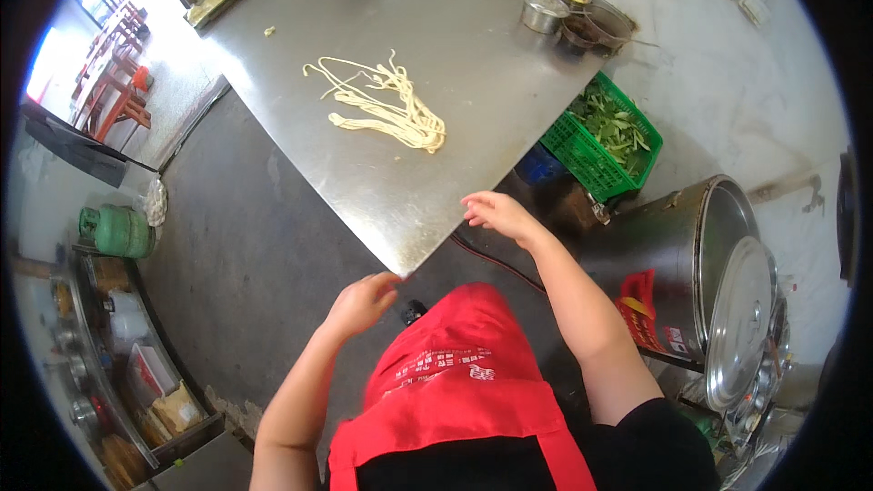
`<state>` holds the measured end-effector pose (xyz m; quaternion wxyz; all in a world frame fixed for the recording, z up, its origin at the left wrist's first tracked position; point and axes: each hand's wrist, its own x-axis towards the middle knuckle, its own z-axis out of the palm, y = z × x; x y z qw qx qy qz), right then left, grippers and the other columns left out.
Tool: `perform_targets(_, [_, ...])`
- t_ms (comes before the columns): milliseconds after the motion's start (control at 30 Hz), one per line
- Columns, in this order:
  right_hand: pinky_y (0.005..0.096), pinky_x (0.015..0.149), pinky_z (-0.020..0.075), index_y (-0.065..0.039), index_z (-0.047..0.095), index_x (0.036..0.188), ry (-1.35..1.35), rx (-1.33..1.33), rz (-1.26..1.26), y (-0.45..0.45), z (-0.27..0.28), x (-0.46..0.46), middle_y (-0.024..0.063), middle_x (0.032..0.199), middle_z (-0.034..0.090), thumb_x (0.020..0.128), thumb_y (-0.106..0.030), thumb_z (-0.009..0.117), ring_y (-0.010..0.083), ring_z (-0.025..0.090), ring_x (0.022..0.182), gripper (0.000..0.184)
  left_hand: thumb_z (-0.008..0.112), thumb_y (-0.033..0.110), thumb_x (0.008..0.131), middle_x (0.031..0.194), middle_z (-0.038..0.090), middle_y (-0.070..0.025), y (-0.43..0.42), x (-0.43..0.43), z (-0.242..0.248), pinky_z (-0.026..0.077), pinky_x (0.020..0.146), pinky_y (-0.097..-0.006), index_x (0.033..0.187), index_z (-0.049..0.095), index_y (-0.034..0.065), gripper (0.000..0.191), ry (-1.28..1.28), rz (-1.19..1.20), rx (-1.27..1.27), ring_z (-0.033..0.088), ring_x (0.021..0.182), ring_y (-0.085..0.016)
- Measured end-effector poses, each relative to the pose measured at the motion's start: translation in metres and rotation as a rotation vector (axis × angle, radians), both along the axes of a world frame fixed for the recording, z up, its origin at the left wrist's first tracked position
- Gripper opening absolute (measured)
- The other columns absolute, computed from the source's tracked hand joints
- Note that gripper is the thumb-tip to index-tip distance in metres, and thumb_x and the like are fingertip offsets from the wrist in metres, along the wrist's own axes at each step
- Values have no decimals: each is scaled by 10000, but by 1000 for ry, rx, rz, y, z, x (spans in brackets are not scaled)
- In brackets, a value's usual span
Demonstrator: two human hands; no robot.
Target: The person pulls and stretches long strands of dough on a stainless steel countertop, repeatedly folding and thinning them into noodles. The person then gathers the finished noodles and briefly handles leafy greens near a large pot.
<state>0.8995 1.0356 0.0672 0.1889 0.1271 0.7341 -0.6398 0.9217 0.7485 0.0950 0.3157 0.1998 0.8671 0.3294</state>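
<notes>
A loose bundle of pale dough noodles (392, 112) lies on the stainless steel worktable (409, 208), folded at its right end, with thin strands trailing to the left. My left hand (361, 301) is at the table's near corner, its fingertips at or just by the metal. It holds nothing that I can see, and its thumb stands apart from the fingers. Beside the right-hand edge of the table is my right hand (499, 214), fingers loosely bent and spread with nothing in them. Both hands are apart from the noodles. A small dough scrap (269, 31) sits farther back.
Metal pots (543, 11) stand at the table's back right corner. A green plastic crate (610, 140) of leafy greens is below the right edge. To my right stands a large steel drum (658, 266) with a round lid (740, 324). A green gas cylinder (117, 232) is at left.
</notes>
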Motion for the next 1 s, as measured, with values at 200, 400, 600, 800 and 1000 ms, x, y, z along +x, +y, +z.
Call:
perform_targets(200, [326,693,451,-11,570,1021,-96,491,-256,-5,-47,-108,128,891,615,800,-327,541,231,586,798,387,536,173,803,942,612,-135,-63,8,-33,459,748,-342,1077,548,99,284,-90,218,72,593,870,-265])
perform_targets(400, [371,772,459,-13,570,979,-69,864,-276,-39,-59,-180,194,970,596,680,-327,649,302,578,910,441,509,129,825,993,604,-128,-90,-15,-19,452,773,-310,1095,536,67,278,-91,56,-26,588,906,-216])
perform_targets(600, [306,677,438,-42,448,990,254,-24,-456,-21,22,-230,71,847,556,727,-99,571,167,547,768,295,524,156,816,931,610,-135,-93,-96,-30,461,743,-340,1064,557,97,257,-111,113,36,593,866,-259])
perform_targets(800, [253,708,437,-50,435,1051,550,-218,-234,-23,150,-272,61,887,541,796,-35,461,128,546,783,256,520,136,813,906,614,-129,-43,-223,-18,458,731,-316,1048,572,83,246,28,56,144,597,821,-243])
perform_targets(1000, [239,694,434,-45,452,1050,531,-88,-193,-27,203,-307,39,884,553,814,-53,435,97,547,766,237,519,124,834,889,610,-82,-3,-338,-10,455,689,-275,1072,551,71,245,66,116,486,575,777,-140])
